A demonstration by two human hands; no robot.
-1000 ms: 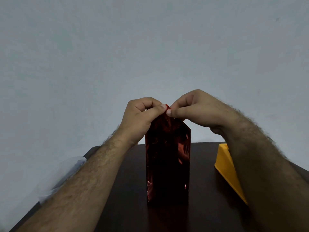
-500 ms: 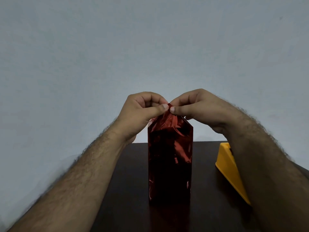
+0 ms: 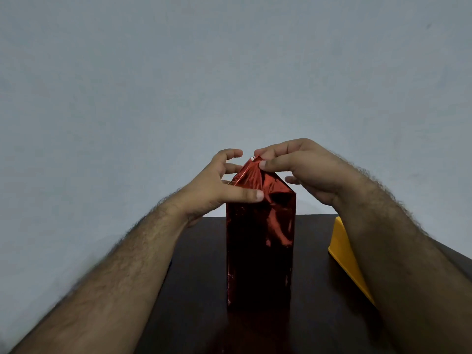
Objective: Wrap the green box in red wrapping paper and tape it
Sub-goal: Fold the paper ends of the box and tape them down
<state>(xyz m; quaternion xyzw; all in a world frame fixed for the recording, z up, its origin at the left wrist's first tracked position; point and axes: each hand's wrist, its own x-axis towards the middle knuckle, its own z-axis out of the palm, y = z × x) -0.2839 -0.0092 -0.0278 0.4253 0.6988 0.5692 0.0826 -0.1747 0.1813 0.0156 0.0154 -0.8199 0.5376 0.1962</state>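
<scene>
On the dark counter point(image 3: 194, 290), roughly at its middle as seen from the head camera, the green box stands upright with its long axis vertical, fully covered by shiny red wrapping paper point(image 3: 260, 246), so no green shows anywhere. The paper's top is gathered into a peak that points straight up, its slopes creased and catching the light, with a small pale fleck at the very tip. The right hand point(image 3: 304, 169) comes in from the right and pinches that peak between thumb and forefinger, the thumb lying across the near slope and the other fingers curled loosely behind. The left hand point(image 3: 217, 185) is spread, its fingers straight and apart; the thumb lies flat against the near upper face of the wrapped box just below the left slope, while the fingers reach round behind the peak, and whether they touch the paper there I cannot tell. Both forearms run in from the lower corners, the left one blurred along its outer edge. Just right of the package, well apart from it, a yellow wedge-shaped thing point(image 3: 344, 254) lies on the counter, mostly hidden behind the right forearm, so what it is stays unclear. The box's far side and its base are lost in shadow against the dark counter. Behind everything is a plain pale wall point(image 3: 229, 72).
</scene>
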